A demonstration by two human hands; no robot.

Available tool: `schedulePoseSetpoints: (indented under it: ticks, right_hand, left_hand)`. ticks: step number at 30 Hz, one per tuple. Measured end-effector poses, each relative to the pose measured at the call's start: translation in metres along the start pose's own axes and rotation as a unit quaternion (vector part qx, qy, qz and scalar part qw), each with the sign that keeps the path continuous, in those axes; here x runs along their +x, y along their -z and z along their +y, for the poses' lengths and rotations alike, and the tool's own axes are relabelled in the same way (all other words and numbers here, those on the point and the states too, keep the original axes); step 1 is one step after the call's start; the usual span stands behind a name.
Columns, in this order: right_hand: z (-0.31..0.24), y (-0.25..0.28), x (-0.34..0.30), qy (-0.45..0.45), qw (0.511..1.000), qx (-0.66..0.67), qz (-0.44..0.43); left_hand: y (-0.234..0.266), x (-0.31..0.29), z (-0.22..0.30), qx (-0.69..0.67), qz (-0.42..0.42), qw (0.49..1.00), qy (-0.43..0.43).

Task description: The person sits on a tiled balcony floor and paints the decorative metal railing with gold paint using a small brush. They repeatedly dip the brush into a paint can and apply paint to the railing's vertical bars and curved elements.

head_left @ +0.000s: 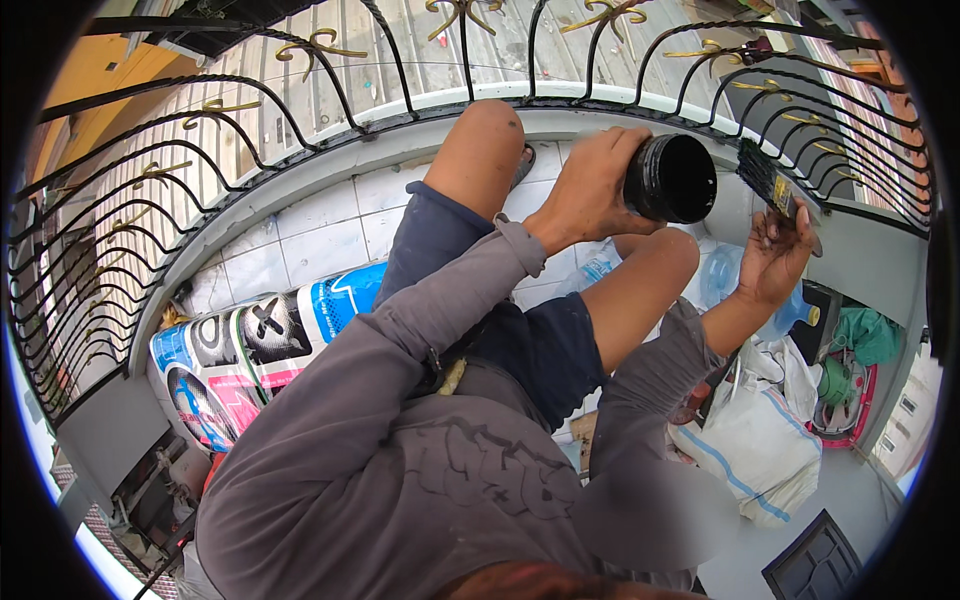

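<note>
My left hand [592,188] is wrapped round a round black paint pot [684,178], tilted so that its dark mouth faces right. The inside looks black, and I cannot make out how full it is. To the right of the pot, my right hand [776,255] grips a flat paintbrush [768,180] by its lower part. The brush points up, its dark bristles close to the low grey wall under the black railing [640,105]. Whether the bristles touch anything is not clear. Dark smudges mark the fingers of the right hand.
The curved railing with gold scrolls rings the balcony, above white floor tiles [322,242]. A large wrapped roll [270,330] in blue, black and pink lies at left. At right are a clear water bottle [783,315], white sack [755,455] and green cloth [866,335].
</note>
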State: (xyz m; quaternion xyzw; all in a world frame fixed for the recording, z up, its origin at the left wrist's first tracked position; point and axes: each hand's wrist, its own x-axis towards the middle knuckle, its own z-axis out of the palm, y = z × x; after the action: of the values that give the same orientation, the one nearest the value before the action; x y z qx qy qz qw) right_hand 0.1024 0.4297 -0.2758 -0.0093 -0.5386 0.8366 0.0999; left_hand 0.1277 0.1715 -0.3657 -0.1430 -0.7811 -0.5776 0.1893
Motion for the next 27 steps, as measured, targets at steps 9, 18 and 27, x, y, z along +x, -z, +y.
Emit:
schedulePoseSetpoints:
  ticks: [9,18,27]
  right_hand:
    - [-0.004,-0.006,-0.094,0.037,0.995,-0.039,0.078]
    - [0.0,-0.02,-0.156,0.022,0.989,-0.127,0.073]
    - [0.047,-0.011,-0.211,-0.044,0.992,-0.091,0.077]
  left_hand:
    - [0.013,-0.032,0.025,0.03,-0.049,0.997,-0.042]
    - [0.046,-0.082,0.054,-0.105,-0.128,0.985,0.045]
    - [0.072,-0.123,0.045,-0.141,-0.155,0.971,0.115]
